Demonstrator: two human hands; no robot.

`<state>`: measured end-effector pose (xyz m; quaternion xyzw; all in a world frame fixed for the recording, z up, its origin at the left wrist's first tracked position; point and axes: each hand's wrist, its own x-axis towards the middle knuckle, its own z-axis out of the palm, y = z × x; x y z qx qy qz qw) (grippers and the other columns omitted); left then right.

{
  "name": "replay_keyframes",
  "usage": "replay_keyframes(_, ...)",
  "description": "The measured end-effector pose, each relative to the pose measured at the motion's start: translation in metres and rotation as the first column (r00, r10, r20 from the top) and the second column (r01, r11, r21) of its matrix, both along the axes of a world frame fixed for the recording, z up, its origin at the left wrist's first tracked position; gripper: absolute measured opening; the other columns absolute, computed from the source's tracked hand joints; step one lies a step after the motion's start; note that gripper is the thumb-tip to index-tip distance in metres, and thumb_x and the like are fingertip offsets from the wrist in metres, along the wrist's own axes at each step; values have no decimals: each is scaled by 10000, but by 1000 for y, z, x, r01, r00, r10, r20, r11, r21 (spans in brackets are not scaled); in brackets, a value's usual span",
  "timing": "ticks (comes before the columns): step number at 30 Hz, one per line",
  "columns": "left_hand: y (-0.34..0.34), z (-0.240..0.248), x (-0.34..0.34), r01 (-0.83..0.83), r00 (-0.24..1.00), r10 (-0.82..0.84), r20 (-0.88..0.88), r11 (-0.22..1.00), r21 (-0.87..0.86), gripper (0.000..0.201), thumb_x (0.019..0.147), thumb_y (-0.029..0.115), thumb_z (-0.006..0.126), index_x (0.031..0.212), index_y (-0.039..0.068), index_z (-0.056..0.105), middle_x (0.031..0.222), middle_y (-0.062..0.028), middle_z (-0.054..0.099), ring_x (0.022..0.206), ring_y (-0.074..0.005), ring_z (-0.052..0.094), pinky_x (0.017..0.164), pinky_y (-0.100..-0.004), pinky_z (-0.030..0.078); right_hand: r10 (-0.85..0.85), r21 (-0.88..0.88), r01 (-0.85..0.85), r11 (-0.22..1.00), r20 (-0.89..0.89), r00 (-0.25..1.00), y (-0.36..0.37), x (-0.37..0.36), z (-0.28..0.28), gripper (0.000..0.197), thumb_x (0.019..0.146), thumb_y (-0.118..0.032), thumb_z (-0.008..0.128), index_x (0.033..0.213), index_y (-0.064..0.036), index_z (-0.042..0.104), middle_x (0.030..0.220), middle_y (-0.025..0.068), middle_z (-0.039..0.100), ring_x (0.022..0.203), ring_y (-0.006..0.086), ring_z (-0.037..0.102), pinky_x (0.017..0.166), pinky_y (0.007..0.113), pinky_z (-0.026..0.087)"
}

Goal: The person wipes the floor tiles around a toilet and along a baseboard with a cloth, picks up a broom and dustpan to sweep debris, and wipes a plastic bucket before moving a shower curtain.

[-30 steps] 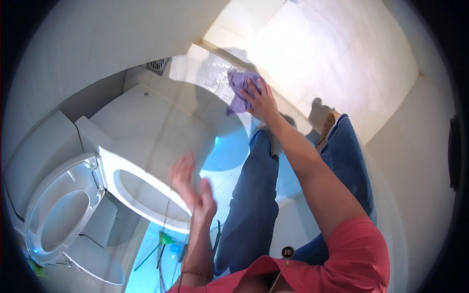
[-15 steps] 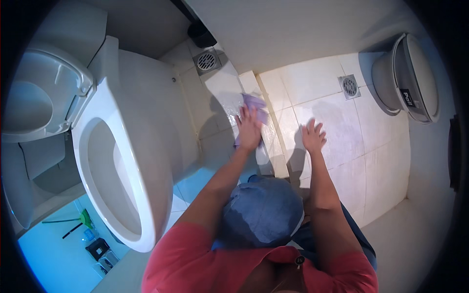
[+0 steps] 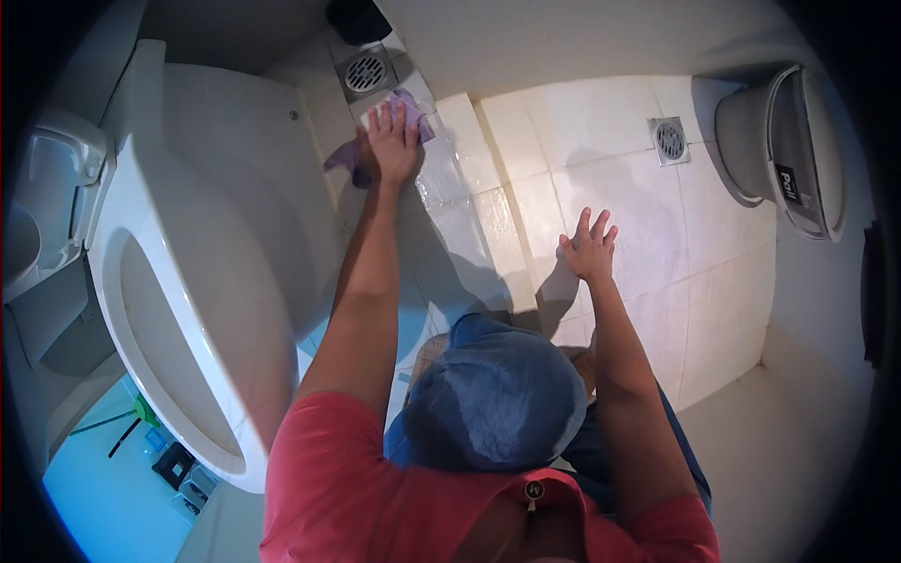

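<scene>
My left hand [image 3: 392, 150] lies with fingers spread and stretched, pressing a crumpled purple cloth [image 3: 349, 161] onto wet pale floor tiles. Folds of the cloth stick out on both sides of the hand, just below a square metal floor drain [image 3: 365, 73]. What lies under the palm is hidden. Over the tiled floor [image 3: 648, 239] on the other side of a low ledge [image 3: 502, 235], my right hand [image 3: 590, 249] is open, its fingers apart and nothing in it. Its fingertips are near the ledge; whether it touches the tiles I cannot tell.
A white toilet [image 3: 178, 310] with a raised lid stands at left. A dark container [image 3: 357, 21] sits beyond the near drain. A second drain [image 3: 669, 141] and a grey lidded pail [image 3: 779, 150] are at right. My denim-covered knee [image 3: 497, 394] is between my arms.
My left hand has moved forward and left with the purple cloth, from beside the ledge to near the drain. My right hand has shifted slightly. The view has shifted too.
</scene>
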<state>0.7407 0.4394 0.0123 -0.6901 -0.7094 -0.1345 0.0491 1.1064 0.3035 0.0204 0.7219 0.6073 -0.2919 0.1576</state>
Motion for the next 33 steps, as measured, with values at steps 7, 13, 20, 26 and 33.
replay_keyframes(7, -200, 4, 118, 497, 863, -469, 189, 718, -488, 516, 856, 315, 507, 1317, 90, 449, 1411, -120, 386, 1312, -294, 334, 1065, -512, 219, -64, 17, 63, 998, 37, 997, -11, 37, -9, 796, 847, -538, 486, 1473, -212, 119, 1509, 233, 19, 1332, 549, 61, 1033, 626, 210)
replay_keyframes(13, -216, -55, 33, 551, -255, 229, 939, 833, -53, 502, 849, 213, 534, 1319, 73, 428, 1378, -137, 420, 1270, -300, 406, 1056, -467, 307, 401, -228, -458, 859, -257, 879, 67, 28, 22, 592, 864, -454, 469, 1341, -107, 415, 1374, 246, 354, 1260, 422, 353, 1008, 472, 347)
replay_keyframes(20, -76, 52, 143, 322, 794, -193, 576, 938, -130, 477, 971, 244, 396, 1358, -31, 348, 1403, -235, 340, 1320, -441, 252, 1084, -433, 252, 505, -144, -493, 858, 62, 861, 58, 138, 127, 346, 868, -336, 528, 1103, -94, 605, 1100, 144, 620, 1016, 318, 600, 833, 444, 487)
replay_keyframes(26, -79, 84, 134, 563, 817, -171, 551, 447, -696, 498, 968, 357, 425, 1353, 43, 390, 1359, -180, 425, 1266, -342, 376, 1011, -403, 354, 301, -101, -358, 928, -362, 882, -4, 144, 176, 445, 911, -422, 456, 1199, -100, 564, 1164, 171, 586, 1047, 365, 563, 897, 434, 450)
replay_keyframes(33, -71, 251, 271, 651, 713, 369, 597, -31, -758, 574, 958, 430, 424, 1424, 129, 277, 1375, -78, 385, 1218, -209, 413, 935, -421, 434, -12, -16, 457, 889, -1000, -11, -80, 97, 149, 551, 915, -385, 536, 1244, 9, 335, 1113, 146, 500, 987, 182, 507, 843, 310, 419)
